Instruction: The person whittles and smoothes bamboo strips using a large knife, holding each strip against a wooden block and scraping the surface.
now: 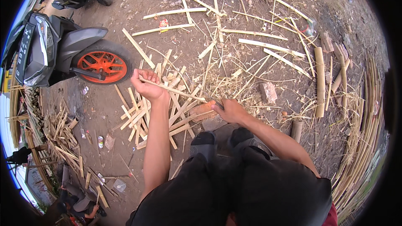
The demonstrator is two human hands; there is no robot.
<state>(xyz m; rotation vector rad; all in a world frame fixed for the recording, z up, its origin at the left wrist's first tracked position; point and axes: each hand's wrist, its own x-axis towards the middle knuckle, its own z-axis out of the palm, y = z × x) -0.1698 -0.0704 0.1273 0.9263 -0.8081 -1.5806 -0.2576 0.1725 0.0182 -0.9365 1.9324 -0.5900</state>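
My left hand [148, 86] is closed around one end of a thin, pale bamboo strip [180, 92]. The strip slants down to the right, and its far end comes close to my right hand [231, 111]. That hand is closed too; a small dark piece shows at its thumb, perhaps part of a blade or handle, but its kind is unclear. An orange brick [200, 110] lies just left of the right hand, in front of my shoes. Under and around my left forearm spreads a loose pile of split bamboo strips [136, 117].
Motorcycles stand at left, the nearer with an orange wheel [102, 67]. Bamboo strips [272, 47] and shavings litter the ground ahead. To the right are a broken brick [268, 92], a thick bamboo pole [320, 81] and long poles [368, 121]. Another person [83, 203] sits lower left.
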